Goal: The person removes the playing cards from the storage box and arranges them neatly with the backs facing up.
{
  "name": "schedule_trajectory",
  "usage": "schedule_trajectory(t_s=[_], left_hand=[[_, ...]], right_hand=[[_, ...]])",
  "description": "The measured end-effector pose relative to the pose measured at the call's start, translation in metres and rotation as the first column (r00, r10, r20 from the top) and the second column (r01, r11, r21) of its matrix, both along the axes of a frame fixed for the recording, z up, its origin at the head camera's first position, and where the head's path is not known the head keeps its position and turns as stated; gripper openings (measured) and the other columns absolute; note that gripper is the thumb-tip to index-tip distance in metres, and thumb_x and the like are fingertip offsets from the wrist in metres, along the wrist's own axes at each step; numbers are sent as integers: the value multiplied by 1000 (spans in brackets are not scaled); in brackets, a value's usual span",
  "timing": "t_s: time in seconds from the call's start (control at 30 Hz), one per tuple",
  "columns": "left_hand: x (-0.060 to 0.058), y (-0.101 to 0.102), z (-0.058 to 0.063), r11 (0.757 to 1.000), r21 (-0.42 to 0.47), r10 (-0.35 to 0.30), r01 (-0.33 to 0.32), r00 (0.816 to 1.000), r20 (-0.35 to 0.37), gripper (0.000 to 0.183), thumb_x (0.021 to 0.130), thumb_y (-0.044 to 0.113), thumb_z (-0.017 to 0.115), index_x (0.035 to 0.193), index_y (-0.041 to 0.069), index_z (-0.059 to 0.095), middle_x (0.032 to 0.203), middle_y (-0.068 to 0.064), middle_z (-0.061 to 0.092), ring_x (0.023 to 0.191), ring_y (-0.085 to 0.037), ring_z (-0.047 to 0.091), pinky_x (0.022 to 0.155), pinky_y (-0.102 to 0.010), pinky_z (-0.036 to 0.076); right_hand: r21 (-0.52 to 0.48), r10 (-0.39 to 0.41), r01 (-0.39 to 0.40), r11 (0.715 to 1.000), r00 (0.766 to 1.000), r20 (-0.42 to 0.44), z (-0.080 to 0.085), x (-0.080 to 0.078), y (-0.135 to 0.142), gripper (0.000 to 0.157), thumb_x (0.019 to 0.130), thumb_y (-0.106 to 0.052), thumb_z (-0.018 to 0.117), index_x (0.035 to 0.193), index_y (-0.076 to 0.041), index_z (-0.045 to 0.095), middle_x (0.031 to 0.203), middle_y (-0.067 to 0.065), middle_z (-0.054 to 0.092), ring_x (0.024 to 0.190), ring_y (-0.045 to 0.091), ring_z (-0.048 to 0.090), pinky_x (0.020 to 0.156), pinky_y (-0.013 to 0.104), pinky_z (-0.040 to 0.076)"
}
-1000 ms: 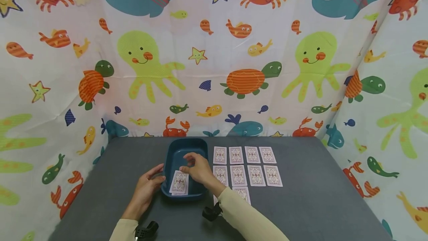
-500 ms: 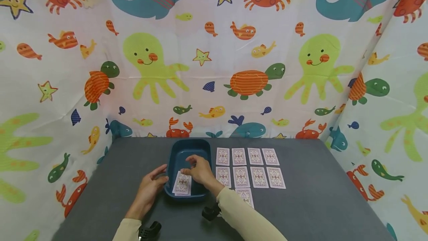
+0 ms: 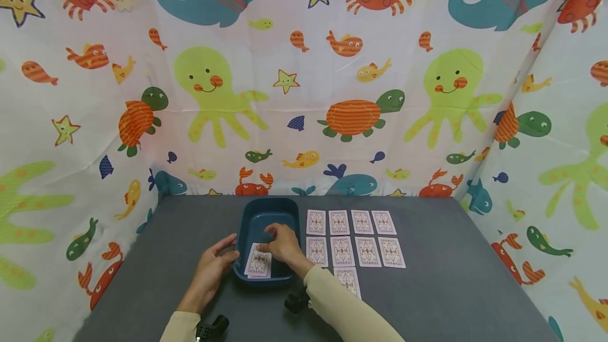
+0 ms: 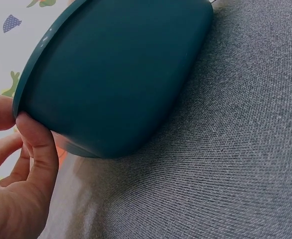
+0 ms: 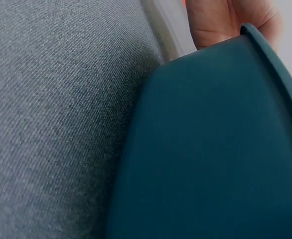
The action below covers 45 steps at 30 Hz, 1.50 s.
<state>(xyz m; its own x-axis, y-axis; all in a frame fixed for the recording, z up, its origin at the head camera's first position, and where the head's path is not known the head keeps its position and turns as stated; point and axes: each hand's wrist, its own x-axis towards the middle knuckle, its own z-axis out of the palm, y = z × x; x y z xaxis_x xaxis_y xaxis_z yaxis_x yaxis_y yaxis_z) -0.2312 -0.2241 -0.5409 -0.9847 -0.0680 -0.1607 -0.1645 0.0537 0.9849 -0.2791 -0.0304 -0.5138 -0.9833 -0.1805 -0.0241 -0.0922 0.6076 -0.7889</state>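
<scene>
My left hand (image 3: 211, 268) holds the left rim of a dark blue plastic tub (image 3: 246, 226). In the left wrist view its thumb (image 4: 36, 144) presses the tub's outer wall just under the rim. Inside the tub's near end lies a small face-down stack of playing cards (image 3: 258, 264). Over that stack is my right hand (image 3: 282, 244), its thumb at the top card's far edge. The thumb and forefinger look apart, with no card seen between them. The right wrist view shows only the tub's side and part of the left hand.
Right of the tub, face-down playing cards (image 3: 342, 250) lie in rows on the grey table (image 3: 442, 278). My right forearm (image 3: 347, 310) covers the table left of the nearest card (image 3: 348, 280). A sea-animal curtain (image 3: 304, 136) hangs behind the table.
The head view has shifted slightly. My right hand has moved slightly nearer over the stack, and its forearm now hides a card seen earlier in the nearest row. My left hand stays at the rim.
</scene>
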Motion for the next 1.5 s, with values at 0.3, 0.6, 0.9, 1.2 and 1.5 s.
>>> schedule_trajectory(t_s=[0.3, 0.6, 0.9, 1.2, 1.5], left_hand=[[0, 1, 2, 1000, 13, -14, 13, 1000, 8, 51, 95, 10, 58, 145, 15, 48, 146, -11, 44, 117, -23, 49, 96, -36, 43], [-2, 0, 2, 1000, 5, -4, 4, 1000, 15, 51, 95, 9, 57, 144, 15, 48, 146, -11, 44, 116, -23, 48, 94, -34, 42], [-2, 0, 0, 1000, -8, 12, -12, 1000, 14, 51, 94, 9, 59, 144, 14, 49, 145, -11, 46, 116, -23, 50, 96, -36, 43], [-1, -1, 0, 1000, 0, 11, -11, 1000, 9, 51, 94, 8, 58, 144, 13, 49, 145, -12, 46, 120, -24, 49, 104, -43, 41], [0, 0, 0, 1000, 2, 12, -12, 1000, 21, 50, 94, 10, 58, 143, 16, 50, 144, -9, 47, 119, -23, 50, 104, -43, 41]], right_hand=[[116, 4, -3, 993, 1000, -5, -7, -4, -2, 50, 70, -24, 89, 113, -9, 67, 97, 8, 62, 88, 21, 55, 80, 39, 48], [190, 22, -18, 982, 1000, -17, -10, -6, -4, 58, 63, -25, 92, 111, -6, 67, 106, 12, 63, 100, 27, 57, 95, 46, 46], [239, 44, -50, 970, 999, 32, -7, -3, -6, 56, 63, -21, 92, 109, -3, 64, 100, 13, 60, 95, 27, 55, 90, 43, 46], [242, 71, -72, 968, 997, 11, -6, -1, -6, 46, 62, -19, 93, 91, -7, 60, 88, 7, 52, 84, 22, 48, 75, 36, 40], [247, 59, -53, 968, 998, -14, -8, -2, -6, 45, 62, -19, 92, 94, -6, 63, 85, 6, 59, 80, 20, 52, 76, 35, 44]])
